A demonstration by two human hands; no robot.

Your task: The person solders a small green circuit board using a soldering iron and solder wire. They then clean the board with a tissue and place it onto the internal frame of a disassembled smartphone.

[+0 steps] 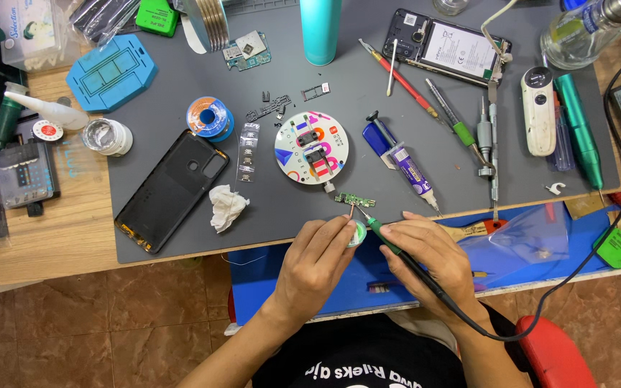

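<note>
At the lower centre of the frame, my right hand is clenched around a green-handled soldering iron, gripped low like a pen so the tip stays steady; its black cable trails off to the right, out of the way of my wrist. The tip points up and left toward a small green circuit board lying flat at the near edge of the grey work mat, close to me so I can work without reaching.

My left hand is closed on a small round tin, held just beside the iron's tip so the tip can reach it easily; I cannot tell what is in the tin. A thin piece stands between my fingers and the board, but I cannot tell whether it is wire or tweezers.

Just above the board sits a round white holder with coloured markings, and to its right a syringe-style tube, both kept within arm's reach. A crumpled tissue lies left of centre beside a black phone back cover. The opened phone rests at the upper right, set back from the heat, and a spool of solder sits at the upper left of the mat.
</note>
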